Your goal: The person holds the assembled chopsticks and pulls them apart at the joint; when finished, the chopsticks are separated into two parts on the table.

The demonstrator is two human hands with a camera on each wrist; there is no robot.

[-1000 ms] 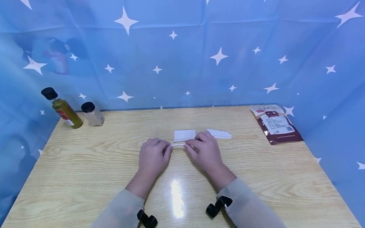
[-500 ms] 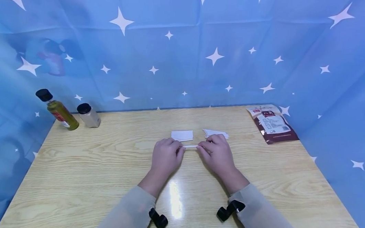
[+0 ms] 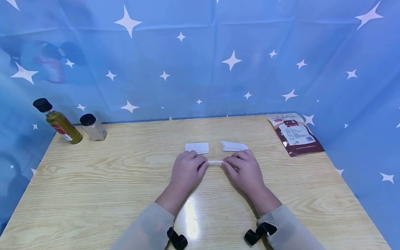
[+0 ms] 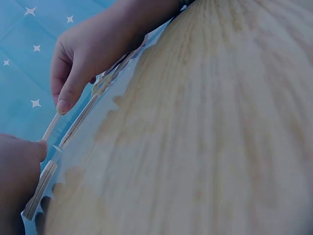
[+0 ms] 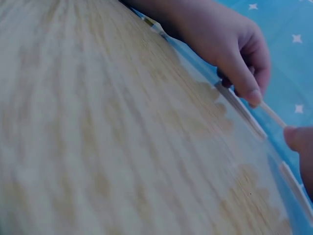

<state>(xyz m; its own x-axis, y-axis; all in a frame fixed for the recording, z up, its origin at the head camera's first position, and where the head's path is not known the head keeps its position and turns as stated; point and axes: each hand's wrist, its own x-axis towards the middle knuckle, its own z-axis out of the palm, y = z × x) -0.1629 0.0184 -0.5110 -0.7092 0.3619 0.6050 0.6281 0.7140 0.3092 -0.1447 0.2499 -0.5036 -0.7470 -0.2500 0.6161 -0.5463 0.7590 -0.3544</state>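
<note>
Both hands hold one thin white stick (image 3: 215, 162) level, just above the wooden table (image 3: 114, 196). My left hand (image 3: 187, 171) pinches its left end between thumb and fingers. At the other end, the fingertips of my right hand (image 3: 246, 172) pinch it the same way. Only the middle of the stick shows between them. Behind the left hand lies a tidy row of similar white sticks (image 3: 197, 147), side by side. A second group of white sticks (image 3: 233, 146), with uneven left ends, lies behind the right hand.
An oil bottle (image 3: 62, 125) with a black cap and a black-lidded jar (image 3: 94, 127) stand at the back left. A maroon and white packet (image 3: 296, 135) lies flat at the back right. A blue star-patterned cloth (image 3: 189, 64) hangs behind the table's far edge.
Both hands have moved right in the head view, carrying the stick away from the left row. More of both stick groups shows behind them. The stick stays pinched at both ends.
</note>
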